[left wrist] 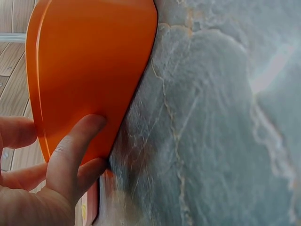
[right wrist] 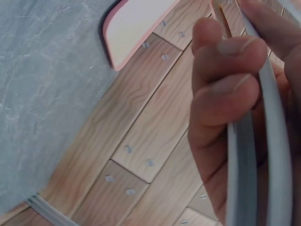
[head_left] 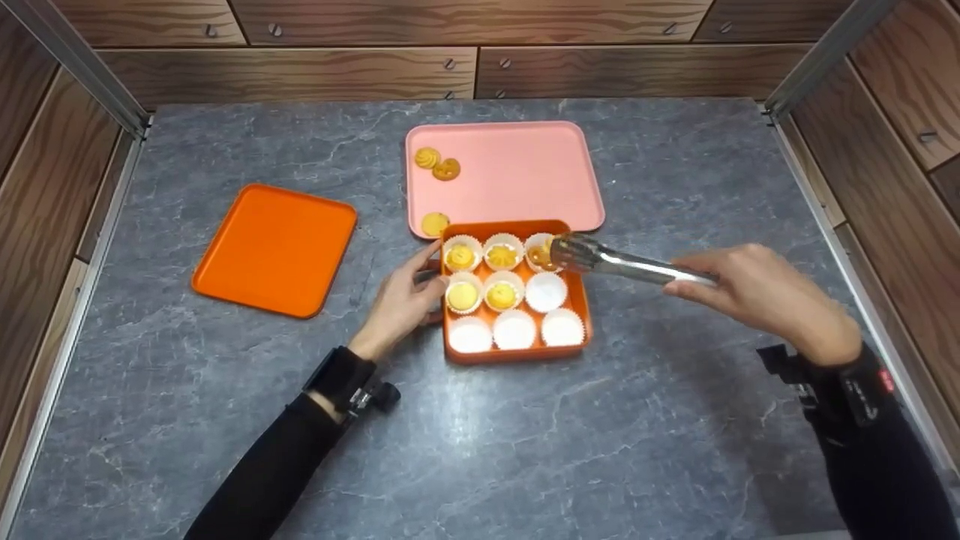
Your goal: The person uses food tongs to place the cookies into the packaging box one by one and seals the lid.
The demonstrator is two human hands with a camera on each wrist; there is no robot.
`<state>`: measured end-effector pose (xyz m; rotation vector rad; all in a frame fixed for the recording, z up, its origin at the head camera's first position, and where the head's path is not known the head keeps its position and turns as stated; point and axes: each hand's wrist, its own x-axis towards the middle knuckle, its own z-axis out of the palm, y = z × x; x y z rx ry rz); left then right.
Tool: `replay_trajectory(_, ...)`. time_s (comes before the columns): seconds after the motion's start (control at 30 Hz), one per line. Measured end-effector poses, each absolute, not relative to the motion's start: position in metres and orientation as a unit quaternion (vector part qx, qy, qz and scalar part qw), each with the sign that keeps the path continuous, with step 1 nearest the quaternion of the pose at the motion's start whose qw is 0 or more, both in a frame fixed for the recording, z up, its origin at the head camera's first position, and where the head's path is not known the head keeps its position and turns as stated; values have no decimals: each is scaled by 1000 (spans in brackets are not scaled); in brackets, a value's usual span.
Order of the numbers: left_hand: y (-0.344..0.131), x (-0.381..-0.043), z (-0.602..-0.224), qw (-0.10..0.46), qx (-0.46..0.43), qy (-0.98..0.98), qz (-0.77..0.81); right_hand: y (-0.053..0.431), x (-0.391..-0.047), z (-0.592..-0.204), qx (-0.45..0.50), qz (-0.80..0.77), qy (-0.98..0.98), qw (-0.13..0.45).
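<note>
My right hand holds metal tongs by the handles; the right wrist view shows the fingers curled round both arms. The tongs' heads are over the back right paper cup of an orange box. Brown and yellow cookie shows there; whether the tongs grip a piece is unclear. Other cups hold yellow cookies, while white paper cups line the front row. My left hand rests its thumb and fingers against the box's left wall, near its back corner.
Behind the box lies a pink tray with a swirled cookie, a brown cookie and a round yellow cookie. A flat orange lid lies on the left. Wood-patterned panels and metal rails bound the grey table.
</note>
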<state>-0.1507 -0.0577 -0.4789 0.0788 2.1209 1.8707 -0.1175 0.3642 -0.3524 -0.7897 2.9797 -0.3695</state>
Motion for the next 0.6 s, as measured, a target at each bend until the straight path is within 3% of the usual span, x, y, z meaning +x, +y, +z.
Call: replay_trajectory(0.6,-58,-150,-478,158,30,744,649,324,-105,-332,-279,-5,957,76)
